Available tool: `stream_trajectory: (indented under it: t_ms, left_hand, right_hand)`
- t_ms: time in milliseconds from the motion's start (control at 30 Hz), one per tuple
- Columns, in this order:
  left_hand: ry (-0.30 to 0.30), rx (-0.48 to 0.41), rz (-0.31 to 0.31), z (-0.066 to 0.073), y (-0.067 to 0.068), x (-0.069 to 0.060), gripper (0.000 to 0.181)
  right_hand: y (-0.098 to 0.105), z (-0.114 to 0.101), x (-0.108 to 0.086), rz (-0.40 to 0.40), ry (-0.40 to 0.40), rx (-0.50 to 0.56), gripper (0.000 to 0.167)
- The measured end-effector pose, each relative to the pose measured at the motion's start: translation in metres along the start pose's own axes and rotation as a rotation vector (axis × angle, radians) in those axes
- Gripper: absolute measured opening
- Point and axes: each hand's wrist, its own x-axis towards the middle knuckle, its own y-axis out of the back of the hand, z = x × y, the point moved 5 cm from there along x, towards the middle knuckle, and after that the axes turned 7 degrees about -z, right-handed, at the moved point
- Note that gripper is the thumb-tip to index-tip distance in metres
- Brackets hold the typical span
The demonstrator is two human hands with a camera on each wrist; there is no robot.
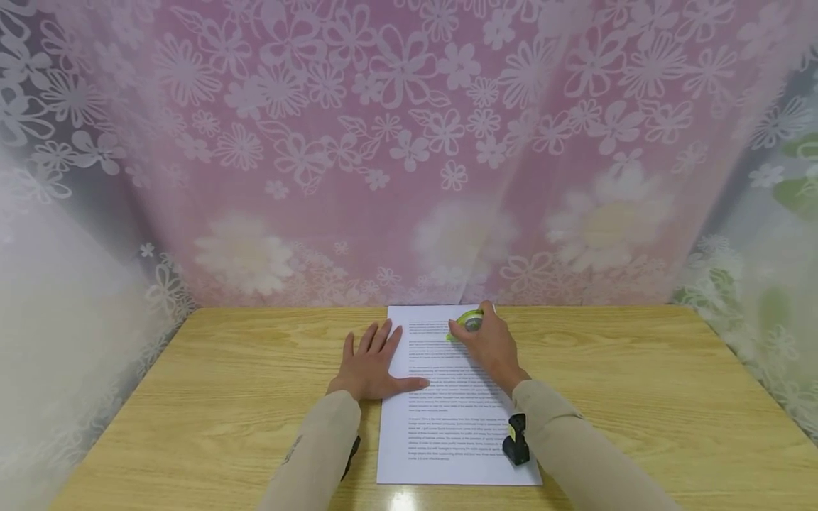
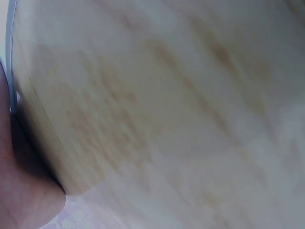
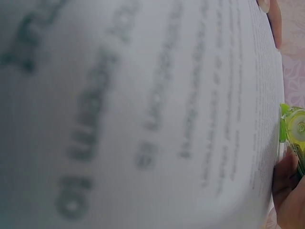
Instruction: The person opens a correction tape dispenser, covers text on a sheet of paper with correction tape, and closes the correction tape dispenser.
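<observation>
A stack or sheet of printed white paper (image 1: 393,454) lies lengthwise on the wooden table. My left hand (image 1: 371,365) rests palm down over its left edge, fingers spread and straight, the thumb across the print. Near the paper's top right, my right hand (image 1: 492,348) grips a green correction tape (image 1: 473,323) between thumb and fingers, held at the upper lines of text. The right wrist view shows the correction tape's clear green case and reel (image 3: 295,126) beside the page; its tip is too small to make out. Mostly blurred table fills the left wrist view, with part of the left hand (image 2: 28,195).
The wood-grain table (image 1: 255,397) extends to both sides of the paper. A pink floral curtain (image 1: 383,142) hangs along its back edge, with pale curtain at left and right. A black wrist device (image 1: 516,443) sits over the paper's lower right.
</observation>
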Motion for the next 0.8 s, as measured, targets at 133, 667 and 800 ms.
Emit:
stream_trajectory:
  t_ms: [133, 667, 800]
  left_hand:
    - [-0.002, -0.001, -0.009, -0.002, -0.006, 0.004, 0.115]
    - [0.013, 0.014, 0.002, 0.001, 0.004, -0.003, 0.112]
    - [0.011, 0.02, 0.005, 0.001, 0.004, -0.002, 0.112]
  right_hand:
    - [0.001, 0.001, -0.001, 0.007, 0.014, 0.007, 0.054]
    - [0.002, -0.001, 0.0, -0.018, 0.031, 0.038, 0.051]
    - [0.002, -0.001, 0.001, -0.014, 0.036, 0.038, 0.05]
